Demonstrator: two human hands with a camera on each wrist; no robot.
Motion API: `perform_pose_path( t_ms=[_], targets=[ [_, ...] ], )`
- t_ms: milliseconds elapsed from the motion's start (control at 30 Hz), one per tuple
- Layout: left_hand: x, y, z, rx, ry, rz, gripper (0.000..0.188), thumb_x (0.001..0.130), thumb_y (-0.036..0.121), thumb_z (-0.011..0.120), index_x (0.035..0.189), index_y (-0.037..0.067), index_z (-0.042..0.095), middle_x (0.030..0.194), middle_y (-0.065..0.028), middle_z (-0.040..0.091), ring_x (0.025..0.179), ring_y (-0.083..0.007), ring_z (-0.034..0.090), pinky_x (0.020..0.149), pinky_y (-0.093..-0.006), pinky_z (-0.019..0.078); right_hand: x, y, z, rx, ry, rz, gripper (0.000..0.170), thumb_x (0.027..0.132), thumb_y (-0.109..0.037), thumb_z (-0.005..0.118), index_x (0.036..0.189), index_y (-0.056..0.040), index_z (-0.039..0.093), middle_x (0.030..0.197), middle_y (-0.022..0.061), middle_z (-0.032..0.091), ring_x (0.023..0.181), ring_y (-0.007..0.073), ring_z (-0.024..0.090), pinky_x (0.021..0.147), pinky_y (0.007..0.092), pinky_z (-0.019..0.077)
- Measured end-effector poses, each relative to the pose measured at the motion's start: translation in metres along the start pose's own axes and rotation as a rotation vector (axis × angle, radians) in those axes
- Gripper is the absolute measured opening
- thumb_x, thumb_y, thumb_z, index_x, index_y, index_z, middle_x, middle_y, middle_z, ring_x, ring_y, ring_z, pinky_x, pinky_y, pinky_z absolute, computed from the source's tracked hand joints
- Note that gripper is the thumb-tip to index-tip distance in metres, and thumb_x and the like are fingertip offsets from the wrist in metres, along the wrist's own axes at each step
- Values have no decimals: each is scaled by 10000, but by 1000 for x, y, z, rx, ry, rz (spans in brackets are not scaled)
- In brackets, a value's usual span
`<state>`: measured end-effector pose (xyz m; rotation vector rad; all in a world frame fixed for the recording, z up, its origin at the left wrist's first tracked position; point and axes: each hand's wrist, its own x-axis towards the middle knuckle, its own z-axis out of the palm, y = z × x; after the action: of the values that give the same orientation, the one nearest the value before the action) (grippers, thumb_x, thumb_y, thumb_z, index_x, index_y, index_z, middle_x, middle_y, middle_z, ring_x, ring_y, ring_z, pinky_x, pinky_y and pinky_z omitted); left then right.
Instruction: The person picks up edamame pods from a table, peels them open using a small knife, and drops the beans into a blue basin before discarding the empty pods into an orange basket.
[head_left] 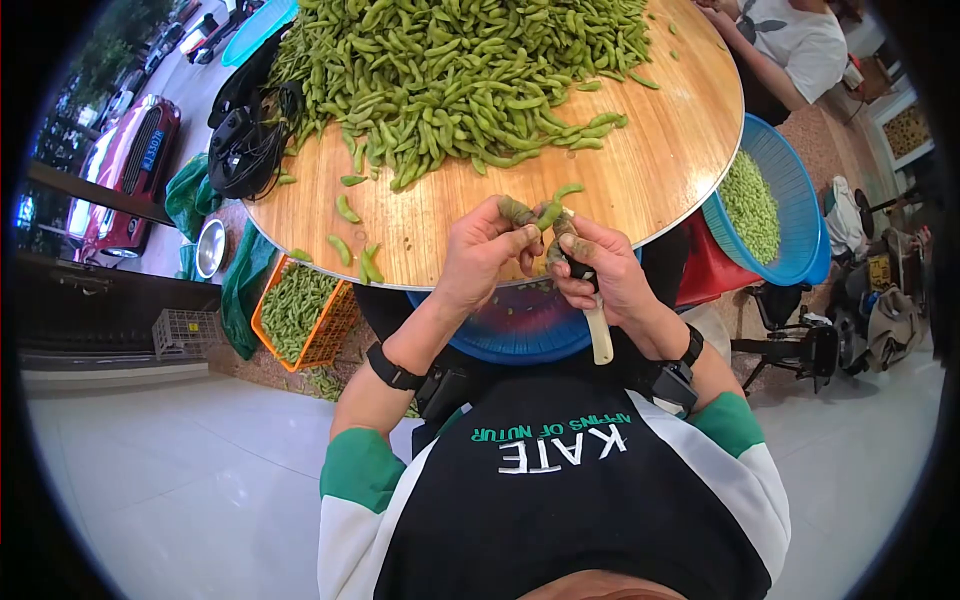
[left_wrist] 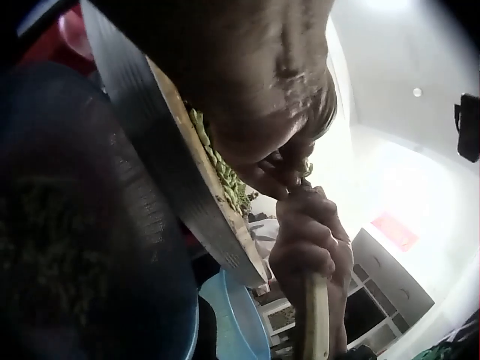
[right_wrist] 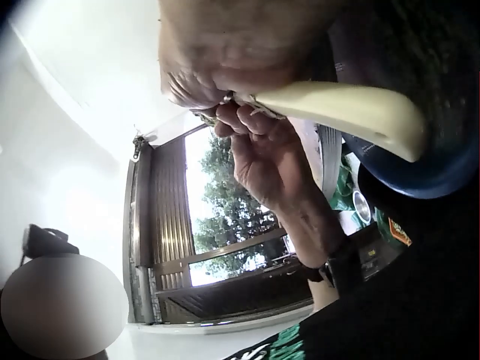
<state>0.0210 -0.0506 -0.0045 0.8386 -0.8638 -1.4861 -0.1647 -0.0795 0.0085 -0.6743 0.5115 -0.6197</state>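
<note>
Left hand (head_left: 487, 247) pinched the soybean pod (head_left: 551, 214) in its fingers, one end poking out; right hand (head_left: 607, 266) gripped a cream-handled tool (head_left: 600, 337)!

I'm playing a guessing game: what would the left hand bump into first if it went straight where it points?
Probably the right hand: the left hand, pinching a green pod, points towards it, though depth is unclear.

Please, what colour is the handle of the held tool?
The handle is pale cream; it shows best in the right wrist view.
</note>
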Motion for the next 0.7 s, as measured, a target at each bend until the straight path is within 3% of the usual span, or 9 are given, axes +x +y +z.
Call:
perform_pose_path(
  t_ms=[100, 233, 367, 433, 467, 533, 667, 700],
  targets=[
    [0, 4, -2, -199, -56, -107, 82, 887, 58, 605, 942, 25, 555, 812, -58, 610, 680, -123, 601, 524, -264, 507, 1, 0, -9, 172, -164, 53, 257, 971, -153, 469, 1204, -47, 500, 761, 52, 513, 469, 53, 372, 361, 179, 291],
    [-1, 4, -6, -490, -190, -268, 123, 886, 117, 632, 951, 44, 557, 856, -49, 609, 676, -120, 604, 485, -304, 532, -1, 0, -9, 307, -242, 97, 241, 962, -147, 481, 1181, -49, 503, 769, 56, 496, 466, 59, 355, 362, 168, 282],
    [1, 6, -1, -422, -94, -313, 137, 875, 96, 640, 958, 28, 555, 855, -49, 612, 671, -151, 612, 523, -321, 534, 1, 1, -9, 285, -151, 82, 243, 962, -144, 481, 1191, -63, 501, 773, 60, 504, 466, 61, 357, 362, 168, 285],
    [1, -1, 8, 367, -12, 273, 137, 863, 57, 638, 956, 0, 555, 834, -45, 618, 663, -190, 613, 574, -340, 530, 2, 3, -8, 318, -85, 97, 228, 967, -151, 480, 1179, -73, 509, 774, 62, 511, 469, 64, 364, 361, 170, 291],
    [-3, 2, 8, 365, -9, 268, 137, 863, 57, 638, 956, 0, 555, 834, -45, 618, 663, -190, 613, 574, -340, 530, 0, 5, -7, 321, -82, 102, 228, 967, -151, 480, 1179, -73, 509, 774, 62, 511, 469, 64, 364, 361, 170, 291],
    [-9, 16, 10, 1214, -13, 551, 139, 850, 17, 631, 955, -28, 552, 826, -47, 625, 673, -212, 612, 615, -355, 521, 0, 4, -5, 293, -82, 118, 203, 969, -156, 481, 1151, -75, 517, 769, 64, 518, 474, 65, 373, 366, 170, 301],
    [-8, 11, 14, 1111, 49, 722, 89, 888, 35, 587, 952, -22, 563, 814, -49, 628, 636, -167, 598, 553, -314, 503, 1, 5, -6, 237, -65, 70, 175, 969, -154, 483, 1115, -68, 522, 768, 62, 529, 480, 60, 381, 368, 171, 304],
    [-11, 15, 15, 709, 39, 349, 89, 909, 51, 565, 961, -22, 566, 794, -47, 623, 608, -139, 584, 526, -281, 483, -1, 3, -4, 182, -75, 40, 166, 969, -151, 483, 1104, -64, 522, 772, 60, 534, 480, 57, 382, 369, 172, 306]
  ],
)
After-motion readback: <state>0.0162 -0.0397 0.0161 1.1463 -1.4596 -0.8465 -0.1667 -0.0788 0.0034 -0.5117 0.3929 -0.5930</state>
